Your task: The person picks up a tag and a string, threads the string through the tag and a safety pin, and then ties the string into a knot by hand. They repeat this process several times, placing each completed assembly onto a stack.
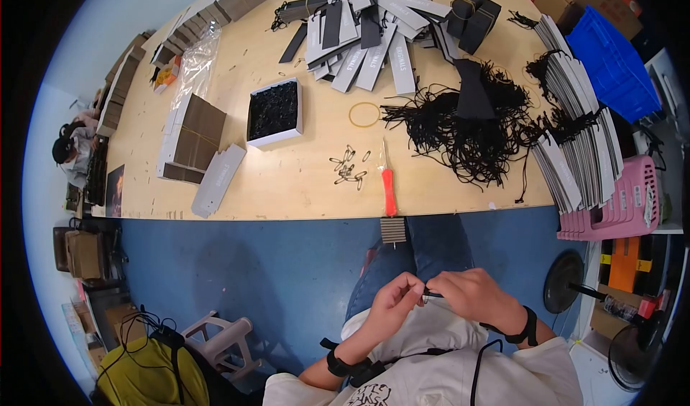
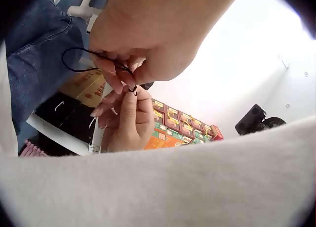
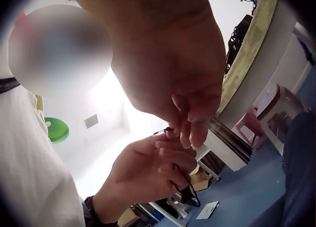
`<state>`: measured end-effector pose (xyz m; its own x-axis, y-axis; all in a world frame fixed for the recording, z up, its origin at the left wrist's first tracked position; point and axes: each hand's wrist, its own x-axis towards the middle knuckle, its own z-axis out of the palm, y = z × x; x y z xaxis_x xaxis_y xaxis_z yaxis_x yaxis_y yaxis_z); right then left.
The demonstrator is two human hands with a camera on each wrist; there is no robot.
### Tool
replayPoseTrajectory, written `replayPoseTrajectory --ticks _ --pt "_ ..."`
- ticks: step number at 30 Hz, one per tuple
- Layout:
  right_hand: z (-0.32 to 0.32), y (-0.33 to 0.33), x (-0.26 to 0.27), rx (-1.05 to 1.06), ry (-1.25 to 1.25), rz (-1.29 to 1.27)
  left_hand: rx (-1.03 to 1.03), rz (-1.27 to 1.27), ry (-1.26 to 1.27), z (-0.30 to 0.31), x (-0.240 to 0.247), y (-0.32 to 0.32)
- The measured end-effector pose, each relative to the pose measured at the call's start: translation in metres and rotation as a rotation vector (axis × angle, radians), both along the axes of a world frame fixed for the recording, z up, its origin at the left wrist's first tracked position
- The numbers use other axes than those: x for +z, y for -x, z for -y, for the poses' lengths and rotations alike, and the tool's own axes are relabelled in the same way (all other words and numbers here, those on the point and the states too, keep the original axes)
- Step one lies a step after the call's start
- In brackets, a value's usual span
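Over the lap, both hands meet fingertip to fingertip. My left hand (image 1: 399, 304) pinches a thin black cord (image 2: 69, 50), whose loop hangs out past the fingers in the left wrist view. Thumb and index finger of my right hand (image 1: 476, 295) pinch a small dark pin (image 3: 161, 132), right at the left fingertips. Most of the pin is hidden by the fingers. On the table ahead lie several small pins (image 1: 348, 169), with a red-handled awl (image 1: 389, 190) beside them.
A white box (image 1: 276, 140) of black pieces and a stack of grey tags (image 1: 192, 136) stand left. Printed tags (image 1: 374, 54) and tangled black cords (image 1: 460, 133) lie further back. To the right are a pink basket (image 1: 625, 205) and a blue crate (image 1: 611, 65).
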<state>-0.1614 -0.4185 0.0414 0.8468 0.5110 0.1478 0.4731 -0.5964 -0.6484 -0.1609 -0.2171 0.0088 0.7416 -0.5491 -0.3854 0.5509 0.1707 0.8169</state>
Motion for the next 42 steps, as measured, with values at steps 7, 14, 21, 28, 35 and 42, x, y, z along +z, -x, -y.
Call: replayPoseTrajectory --ticks 7,14,21,28,35,42 --pt "-0.002 -0.003 -0.008 0.016 0.075 0.27 0.056 -0.053 -0.059 0.007 0.003 0.003" --pt "0.003 -0.005 -0.02 0.02 0.037 0.305 0.145 -0.054 -0.072 0.017 0.005 0.0" --pt "-0.007 0.004 -0.031 -0.138 -0.139 0.318 0.132 -0.027 -0.096 0.015 0.007 -0.002" --pt "-0.005 0.008 -0.036 -0.228 -0.202 0.295 0.13 -0.076 -0.103 0.015 0.007 -0.001" --pt "0.001 0.008 -0.032 -0.208 -0.238 0.208 0.12 -0.085 -0.09 0.012 -0.001 0.002" --pt "0.001 0.012 -0.016 -0.294 -0.426 -0.202 0.092 0.01 -0.114 0.012 0.003 0.002"
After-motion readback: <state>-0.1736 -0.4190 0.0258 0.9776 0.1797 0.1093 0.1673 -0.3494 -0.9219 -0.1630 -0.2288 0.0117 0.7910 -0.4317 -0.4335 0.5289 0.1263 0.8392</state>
